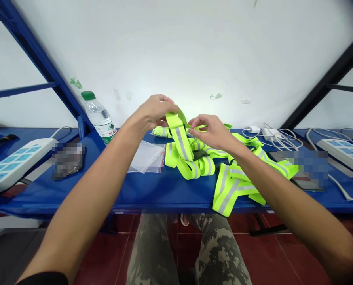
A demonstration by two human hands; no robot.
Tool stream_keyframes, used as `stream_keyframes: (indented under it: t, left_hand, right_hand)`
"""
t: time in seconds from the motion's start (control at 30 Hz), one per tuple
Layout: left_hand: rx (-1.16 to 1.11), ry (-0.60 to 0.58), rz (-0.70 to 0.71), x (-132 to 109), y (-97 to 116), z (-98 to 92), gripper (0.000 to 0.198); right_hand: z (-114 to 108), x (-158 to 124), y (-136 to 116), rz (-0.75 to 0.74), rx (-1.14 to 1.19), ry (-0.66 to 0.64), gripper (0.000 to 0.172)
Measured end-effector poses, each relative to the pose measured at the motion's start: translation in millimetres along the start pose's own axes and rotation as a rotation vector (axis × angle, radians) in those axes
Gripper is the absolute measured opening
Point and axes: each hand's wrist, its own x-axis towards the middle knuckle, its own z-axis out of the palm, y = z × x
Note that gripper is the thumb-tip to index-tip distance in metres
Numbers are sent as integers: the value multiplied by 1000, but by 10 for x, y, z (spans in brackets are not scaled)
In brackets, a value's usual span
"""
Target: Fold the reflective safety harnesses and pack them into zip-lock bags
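Note:
My left hand (158, 111) is closed on the top of a neon-yellow reflective strap (181, 138) with a silver stripe, lifting it in a loop above the table. A dark slider sits on the strap below my fingers. My right hand (210, 128) is at the loop's right side, fingers bent in a pinch at its edge; the exact grip is partly hidden. More of the yellow webbing (230, 190) lies tangled under and beside my right forearm. Clear zip bags (147, 157) lie left of the strap, and a folded yellow bundle (161, 131) is behind it.
A water bottle (101, 118) with a green cap stands at the left on the blue table (164, 194). Power strips (19, 162) lie at both sides. A white charger with cables (273, 134) is at the back right. Blurred flat items (68, 160) lie left and right.

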Motion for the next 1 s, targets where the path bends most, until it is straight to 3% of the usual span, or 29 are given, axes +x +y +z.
stream_keyframes:
  t: [0.2, 0.3, 0.37, 0.43, 0.53, 0.77, 0.87, 1.0]
  left_hand:
    - [-208, -88, -82, 80, -159, 63, 15]
    - [-253, -11, -88, 78, -174, 91, 17]
    - [-244, 68, -53, 74, -174, 104, 18]
    - [-208, 115, -12, 73, -180, 123, 18]
    - [-147, 139, 17, 74, -199, 159, 19]
    - [-175, -74, 11, 75, -266, 230, 26]
    - [-230, -40, -6, 60, -293, 278, 23]
    - [-370, 23, -15, 5, -293, 308, 26]
  right_hand:
    - [125, -150, -221, -147, 4, 26, 17]
    - [183, -182, -284, -21, 120, 39, 17]
    - [201, -193, -291, 112, 270, -6, 31]
    - [209, -201, -290, 201, 381, -72, 55]
    - [204, -195, -293, 233, 311, -139, 79]
    - [261, -153, -278, 133, -187, -247, 58]
    - [403, -204, -262, 114, -353, -277, 51]
    - [550, -256, -229, 98, -568, -218, 36]
